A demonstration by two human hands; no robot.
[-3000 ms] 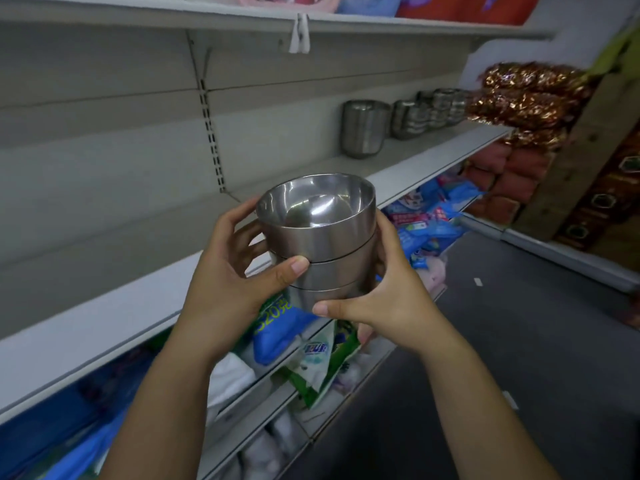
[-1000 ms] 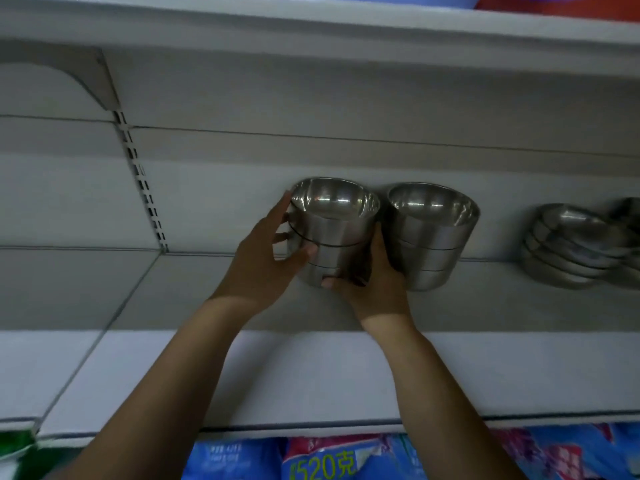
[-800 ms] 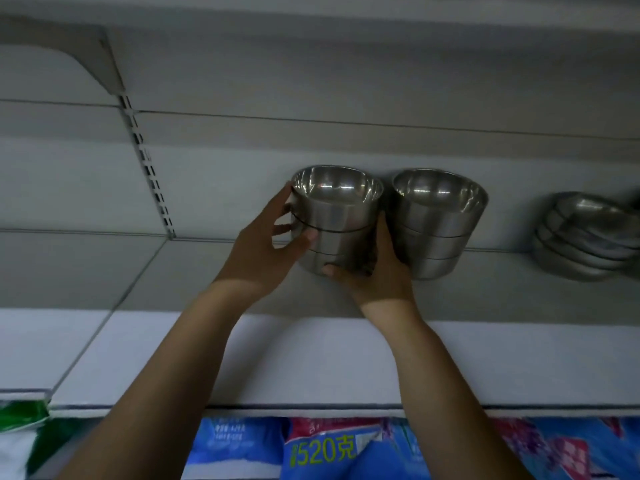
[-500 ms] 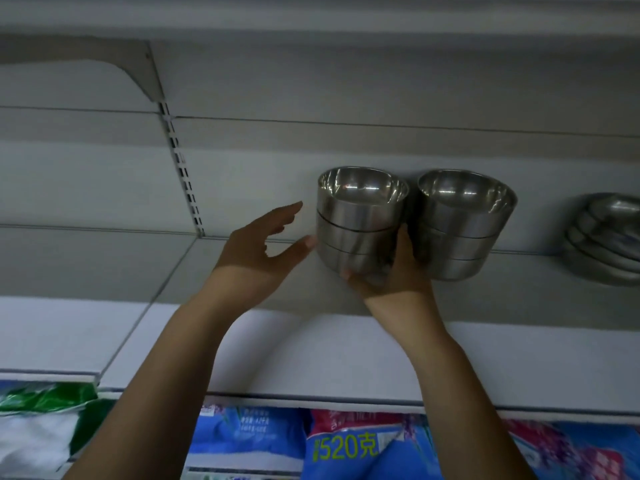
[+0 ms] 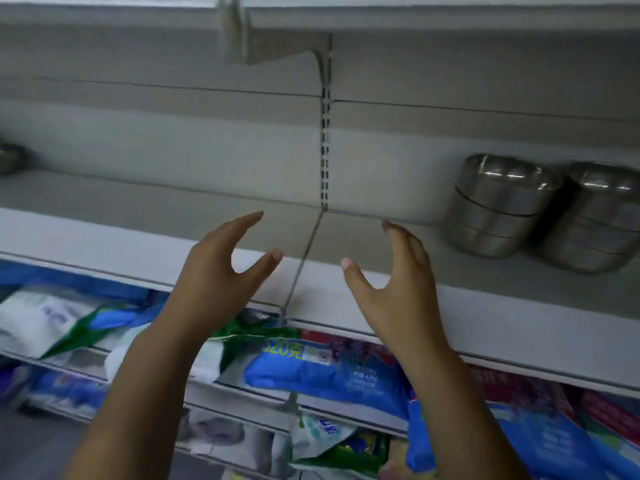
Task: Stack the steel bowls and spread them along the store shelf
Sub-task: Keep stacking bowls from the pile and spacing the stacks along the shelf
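A stack of three steel bowls [image 5: 498, 206] stands on the white store shelf [image 5: 138, 233] at the right, against the back panel. A second steel stack [image 5: 595, 220] touches its right side, partly cut by the frame edge. My left hand [image 5: 225, 271] and my right hand [image 5: 391, 278] hover over the shelf's front part, left of the stacks, both empty with fingers spread and palms facing each other. Neither hand touches a bowl. At the far left edge a bit of another steel bowl [image 5: 8, 159] shows on the same shelf.
A slotted upright [image 5: 325, 143] and a shelf bracket [image 5: 277, 46] mark the joint between two shelf sections. Below, lower shelves hold blue, white and green plastic packets [image 5: 322, 372]. Another shelf's underside runs along the top.
Both hands have let go of the bowl stack and drawn back to the left. The view has swung left, so the two stacks now sit at the right.
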